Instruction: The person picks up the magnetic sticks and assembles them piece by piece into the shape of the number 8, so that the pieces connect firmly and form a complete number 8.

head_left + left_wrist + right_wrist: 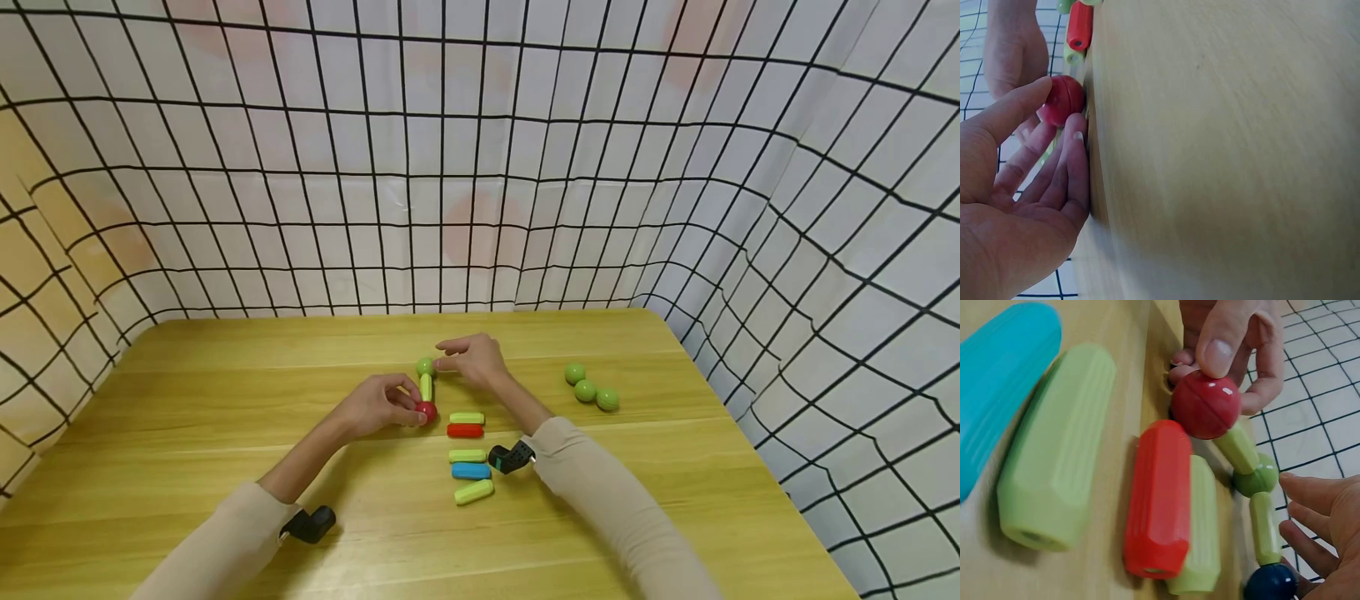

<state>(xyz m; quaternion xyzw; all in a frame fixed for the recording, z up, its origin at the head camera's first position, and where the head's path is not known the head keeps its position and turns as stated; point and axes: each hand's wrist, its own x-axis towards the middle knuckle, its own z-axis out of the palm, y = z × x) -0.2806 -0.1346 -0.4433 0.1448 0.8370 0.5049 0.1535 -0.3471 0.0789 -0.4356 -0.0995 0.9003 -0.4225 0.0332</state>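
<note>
Left hand [378, 406] pinches red ball [426, 412]; right hand [476, 360] spread by green ball [425, 367]

Left grip: thumb and fingertips pinching the red ball, mid-desk [360, 550], just left of the loose sticks. Right grip: fingers spread, not curled round anything, just right of the green ball; can't tell if fingertips touch it.

Red ball joins a yellow-green stick [426, 388] running far to the green ball. Right wrist view: a second yellow-green stick [1264, 526] goes from the green ball to a dark blue ball [1270, 582], partly cut off at the bottom edge; head view has both covered by the right hand.

Loose sticks in a column, far to near: yellow-green, red [465, 431], yellow-green, blue [471, 471], yellow-green, the nearest one tilted. Three green balls [585, 391] grouped further right.

Black grid [442, 200] encloses the desk at far, left and right sides, pale sheet [345, 196] behind it; blotches on the sheet too blurred to make out. Left wrist view: green pieces at top cut off, chain mostly hidden behind fingers. Blue stick cut off in right wrist view.
</note>
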